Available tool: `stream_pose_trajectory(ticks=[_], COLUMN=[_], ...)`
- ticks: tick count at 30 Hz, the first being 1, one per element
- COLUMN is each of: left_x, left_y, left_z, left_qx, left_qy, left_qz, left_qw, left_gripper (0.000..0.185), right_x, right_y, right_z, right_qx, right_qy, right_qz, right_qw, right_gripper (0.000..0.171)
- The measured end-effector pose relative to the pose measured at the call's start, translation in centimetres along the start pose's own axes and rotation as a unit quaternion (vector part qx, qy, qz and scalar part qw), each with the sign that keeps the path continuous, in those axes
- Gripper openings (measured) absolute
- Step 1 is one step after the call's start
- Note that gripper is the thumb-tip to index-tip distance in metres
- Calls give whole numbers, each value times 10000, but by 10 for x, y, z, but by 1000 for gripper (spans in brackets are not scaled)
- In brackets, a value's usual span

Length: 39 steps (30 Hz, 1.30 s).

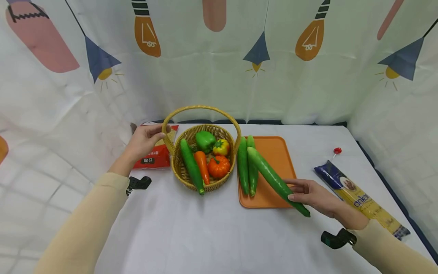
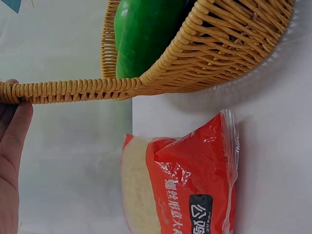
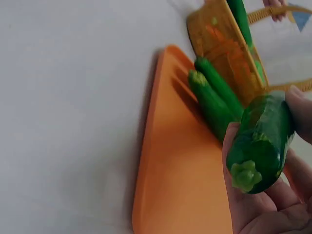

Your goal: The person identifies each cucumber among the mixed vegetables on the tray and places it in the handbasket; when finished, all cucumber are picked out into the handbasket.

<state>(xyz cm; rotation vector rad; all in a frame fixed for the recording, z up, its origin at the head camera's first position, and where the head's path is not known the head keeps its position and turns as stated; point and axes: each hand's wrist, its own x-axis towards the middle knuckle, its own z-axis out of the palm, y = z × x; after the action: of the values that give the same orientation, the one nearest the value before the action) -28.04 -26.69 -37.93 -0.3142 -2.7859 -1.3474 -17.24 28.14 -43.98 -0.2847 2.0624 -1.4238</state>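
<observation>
My left hand point(image 1: 145, 140) grips the handle of a wicker basket point(image 1: 178, 173) on its left side; in the left wrist view fingers point(image 2: 15, 131) meet the wrapped handle point(image 2: 73, 91). Inside the basket lie a cucumber point(image 1: 192, 165), a carrot point(image 1: 202, 166), a green bell pepper point(image 1: 205, 141), a small yellow pepper point(image 1: 221, 147) and an orange pumpkin point(image 1: 219, 167). My right hand point(image 1: 315, 196) holds another cucumber point(image 1: 273, 179) near its lower end, slanted above an orange tray point(image 1: 270, 146). Two more cucumbers point(image 1: 243, 167) lie on the tray's left side.
Behind my left hand is a red pasta bag point(image 1: 154, 158). On the right lie a long yellow and blue spaghetti packet point(image 1: 362, 199) and a red lollipop point(image 1: 337, 150). A printed cloth point(image 1: 212, 76) hangs behind the white table point(image 1: 205, 236).
</observation>
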Motion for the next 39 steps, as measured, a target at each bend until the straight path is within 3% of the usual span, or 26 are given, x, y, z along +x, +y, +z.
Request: stream_pose_trajectory(ticks=[8,17,27,39], left_x=[0,1,5,3], left_y=[-4,-6,-5,-1], left_z=[0,3,3,0], left_qx=[1,-155,-56,20], left_qy=[-35,-79,-67,5], left_qz=[-55,-196,-31,-85], left_qw=[10000,9997,10000,10000], left_gripper=[38,37,38,36], right_x=[41,87,103,104], right_y=[9,11,12,5], right_z=[-5,16,30,39], right_qx=[309,1004,1085,683], right_qy=[869,1493,1792,2173], right_qz=[625,749,763,961], right_qw=[9938,9808,9748,9690], right_gripper=[74,71,68,72])
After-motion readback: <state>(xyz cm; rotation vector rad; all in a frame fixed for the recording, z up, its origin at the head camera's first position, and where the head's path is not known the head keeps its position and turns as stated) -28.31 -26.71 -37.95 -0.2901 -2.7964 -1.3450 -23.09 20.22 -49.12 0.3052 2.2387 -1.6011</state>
